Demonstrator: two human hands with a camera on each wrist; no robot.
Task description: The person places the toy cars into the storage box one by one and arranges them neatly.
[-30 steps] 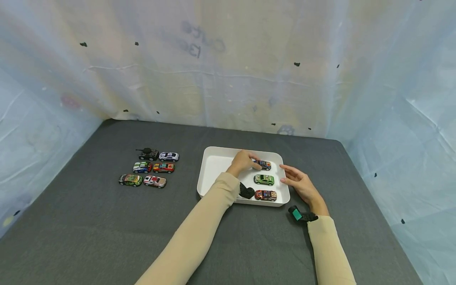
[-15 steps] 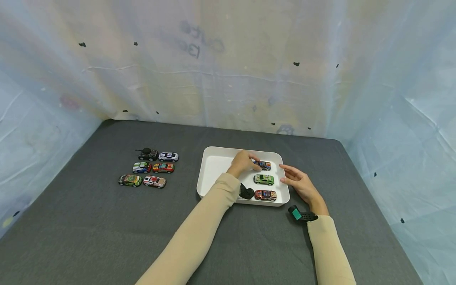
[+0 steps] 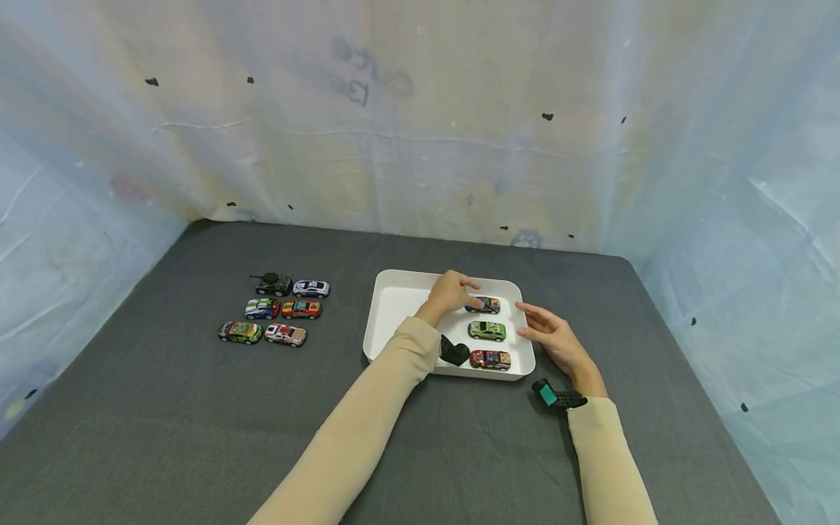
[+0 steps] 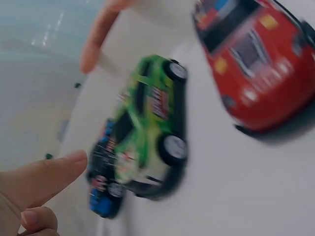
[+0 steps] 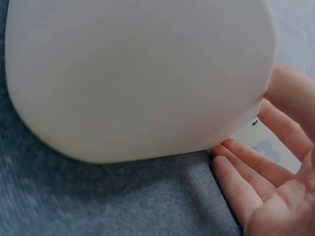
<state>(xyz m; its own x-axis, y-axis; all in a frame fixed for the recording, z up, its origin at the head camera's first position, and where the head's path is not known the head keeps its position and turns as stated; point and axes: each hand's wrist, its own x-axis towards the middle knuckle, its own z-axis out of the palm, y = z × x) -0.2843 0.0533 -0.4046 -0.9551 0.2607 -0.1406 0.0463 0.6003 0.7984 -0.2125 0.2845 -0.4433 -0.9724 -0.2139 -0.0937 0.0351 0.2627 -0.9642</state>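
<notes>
My left hand (image 3: 451,293) is over the far right part of a white tray (image 3: 387,321). Its fingers are apart beside a dark blue toy car (image 3: 485,305), and nothing shows gripped between them. In the left wrist view, a fingertip (image 4: 76,157) is close to that car (image 4: 101,187); whether it touches cannot be told. Nearer in the tray stand a green toy car (image 3: 487,331) and a red toy car (image 3: 490,359), lined up in a column. My right hand (image 3: 558,343) rests fairly straight fingers against the tray's right wall, also seen in the right wrist view.
On the grey table (image 3: 197,423), left of the tray, several toy vehicles stand in paired rows, among them a black one with a gun barrel (image 3: 272,283) and a white-red car (image 3: 285,334). A pale sheet (image 3: 420,146) hangs behind and at the sides.
My left hand has lifted slightly and its fingers have spread off the dark blue car, so more of the car shows. The right hand and tray have hardly moved.
</notes>
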